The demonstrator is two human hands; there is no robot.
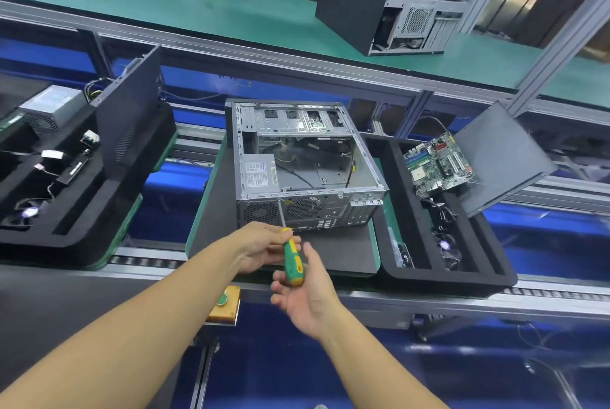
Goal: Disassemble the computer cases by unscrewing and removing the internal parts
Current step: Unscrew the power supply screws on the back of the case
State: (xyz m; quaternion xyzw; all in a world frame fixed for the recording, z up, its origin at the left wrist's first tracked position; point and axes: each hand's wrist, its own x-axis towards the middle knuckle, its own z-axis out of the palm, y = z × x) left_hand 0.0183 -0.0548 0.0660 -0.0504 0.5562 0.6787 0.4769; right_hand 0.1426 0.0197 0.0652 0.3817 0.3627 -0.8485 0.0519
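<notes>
The computer case (pixel 307 157) lies on its side in the middle of the view, open face up. Its rear panel with the fan grilles faces the person, and its long axis runs from 6 o'clock toward 12 o'clock. A grey power supply (pixel 259 174) sits inside at the near left corner, with loose cables lying across the bare floor beside it. The screwdriver (pixel 292 258), with a green and yellow handle, stands at 6 o'clock of the case. Its long axis points almost to 12 o'clock, tilted slightly toward 11, and its tip meets the rear panel just below the power supply. The left hand (pixel 260 247) curls its fingers round the top of the handle. The right hand (pixel 307 299), palm up, holds the butt of the handle between thumb and curled fingers. The case rests on a dark mat (pixel 218 210). At 3 o'clock a black foam tray (pixel 462 276) holds a green circuit board (pixel 439 164), and a dark side panel (pixel 505 157) leans at the tray's far edge. At 9 o'clock another foam tray (pixel 76 217) carries small parts and a second power supply (pixel 52 108), with another panel (pixel 128 104) standing upright beside it. At 1 o'clock, on the far green bench, sits a second case (pixel 383 9).
</notes>
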